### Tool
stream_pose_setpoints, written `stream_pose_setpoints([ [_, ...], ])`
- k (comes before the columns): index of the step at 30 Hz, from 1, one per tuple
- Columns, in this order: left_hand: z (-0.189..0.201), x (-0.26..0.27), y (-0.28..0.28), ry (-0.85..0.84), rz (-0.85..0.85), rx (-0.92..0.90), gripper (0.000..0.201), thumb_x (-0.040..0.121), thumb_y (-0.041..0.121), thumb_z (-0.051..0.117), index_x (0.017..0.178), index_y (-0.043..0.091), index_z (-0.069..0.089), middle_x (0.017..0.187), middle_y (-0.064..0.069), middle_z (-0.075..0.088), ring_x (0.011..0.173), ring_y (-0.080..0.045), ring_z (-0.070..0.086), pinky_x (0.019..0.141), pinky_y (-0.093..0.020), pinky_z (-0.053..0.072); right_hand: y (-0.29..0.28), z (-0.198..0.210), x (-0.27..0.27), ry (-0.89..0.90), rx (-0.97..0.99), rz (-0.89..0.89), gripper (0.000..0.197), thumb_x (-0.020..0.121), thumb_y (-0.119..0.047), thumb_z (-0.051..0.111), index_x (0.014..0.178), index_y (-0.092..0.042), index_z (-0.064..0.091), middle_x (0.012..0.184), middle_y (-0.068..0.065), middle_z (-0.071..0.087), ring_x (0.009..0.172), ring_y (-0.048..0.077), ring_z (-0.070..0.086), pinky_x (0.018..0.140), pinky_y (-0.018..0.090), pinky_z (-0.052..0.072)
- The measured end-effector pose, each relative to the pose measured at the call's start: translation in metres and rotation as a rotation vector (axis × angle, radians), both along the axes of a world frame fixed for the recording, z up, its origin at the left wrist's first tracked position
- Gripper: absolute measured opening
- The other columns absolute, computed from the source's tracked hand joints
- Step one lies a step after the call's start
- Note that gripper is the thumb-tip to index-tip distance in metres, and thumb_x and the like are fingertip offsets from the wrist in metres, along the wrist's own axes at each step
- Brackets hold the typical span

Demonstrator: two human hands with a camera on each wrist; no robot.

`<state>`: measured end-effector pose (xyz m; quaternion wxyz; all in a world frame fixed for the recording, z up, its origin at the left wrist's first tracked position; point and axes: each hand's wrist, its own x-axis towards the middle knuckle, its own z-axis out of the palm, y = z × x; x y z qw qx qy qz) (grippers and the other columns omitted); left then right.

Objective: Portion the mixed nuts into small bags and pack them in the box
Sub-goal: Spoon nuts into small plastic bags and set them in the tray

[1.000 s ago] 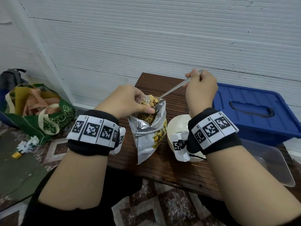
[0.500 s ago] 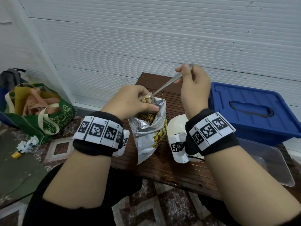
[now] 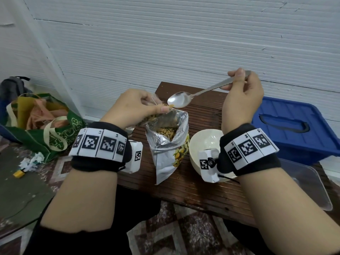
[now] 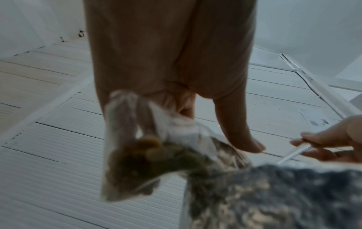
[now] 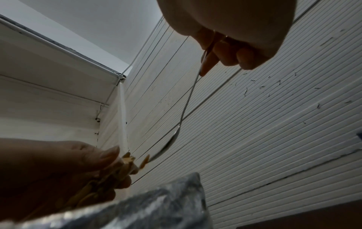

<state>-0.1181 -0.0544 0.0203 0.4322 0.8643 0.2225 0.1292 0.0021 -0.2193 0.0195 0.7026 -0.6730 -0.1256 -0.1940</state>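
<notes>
A small clear plastic bag (image 4: 125, 148), soft and crinkled and partly filled with mixed nuts, is pinched at its mouth by the fingers (image 3: 161, 108) of the left hand (image 3: 132, 107) and is held over the open top of a tall silver foil pouch of nuts (image 3: 168, 144), which stands near the middle of the dark slatted wooden table (image 3: 202, 188). A polished metal spoon (image 3: 177, 102) is gripped at the handle end by the clenched fingers (image 5: 233, 52) of the right hand (image 3: 242, 100). Its long axis slopes down and leftward from that hand, so that the bowl tip lies just beside the bag's mouth; a last nut or two can be seen at the tip, and the bowl otherwise looks emptied.

The next scoop is judged to lie directly below the spoon, inside the pouch, so the right hand is the nearer one for it. The thin film is likely to fold shut unless the mouth is kept spread.

A smooth cream round bowl (image 3: 202, 144) is set just right of the pouch. At the table's right edge a clear rigid plastic container (image 3: 309, 188) is seen, and beyond it a blue plastic lidded box (image 3: 294, 126).
</notes>
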Motion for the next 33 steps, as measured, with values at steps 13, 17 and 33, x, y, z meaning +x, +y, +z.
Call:
stream_pose_setpoints([
  [13,0.006,-0.002,-0.008,-0.202,-0.056,-0.099,0.043,0.061,0.049,0.073,0.097,0.025,0.074,0.089,0.009,0.073,0.084,0.004,0.066,0.071,-0.008,0.049,0.014,-0.04,-0.02,0.095,-0.452,0.27,0.023,0.095,-0.028,0.054,0.082,-0.015,0.067,0.067,-0.011,0.056,0.061,-0.001,0.048,0.058,0.006,0.035],
  [17,0.008,0.001,-0.018,-0.287,-0.093,-0.119,0.031,0.067,0.043,0.071,0.095,0.029,0.073,0.085,0.015,0.073,0.084,0.005,0.066,0.072,-0.007,0.048,0.014,-0.038,-0.021,0.125,-0.436,0.282,0.013,0.092,-0.036,0.059,0.085,-0.025,0.059,0.078,-0.007,0.059,0.076,0.006,0.054,0.069,0.016,0.041],
  [33,0.004,0.008,-0.037,-0.368,-0.093,-0.127,0.04,0.067,0.042,0.071,0.104,0.027,0.071,0.104,0.011,0.071,0.098,0.003,0.065,0.091,-0.021,0.051,0.006,-0.001,-0.029,0.136,-0.334,0.377,0.022,0.085,-0.027,0.065,0.068,-0.014,0.069,0.072,0.0,0.069,0.08,0.017,0.065,0.083,0.039,0.053],
])
